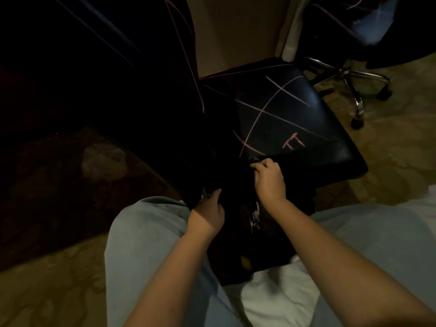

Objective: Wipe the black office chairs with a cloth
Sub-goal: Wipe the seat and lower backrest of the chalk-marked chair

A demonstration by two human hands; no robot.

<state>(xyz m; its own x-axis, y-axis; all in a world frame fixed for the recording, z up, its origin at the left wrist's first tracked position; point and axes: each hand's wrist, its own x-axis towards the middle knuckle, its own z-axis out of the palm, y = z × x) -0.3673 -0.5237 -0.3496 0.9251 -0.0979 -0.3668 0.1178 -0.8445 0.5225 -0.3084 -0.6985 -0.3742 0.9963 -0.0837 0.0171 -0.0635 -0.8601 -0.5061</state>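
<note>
2 hands hold a dark cloth at the near edge of a black office chair seat. The left hand pinches one side, fingers curled into the fabric; the right hand bunches the other in a closed grip. Soft, light and limp by its look, the cloth is likely best held gathered in the palm. Pink lines cross the smooth seat. Far right stands a 2nd chair on a chrome base.
</note>
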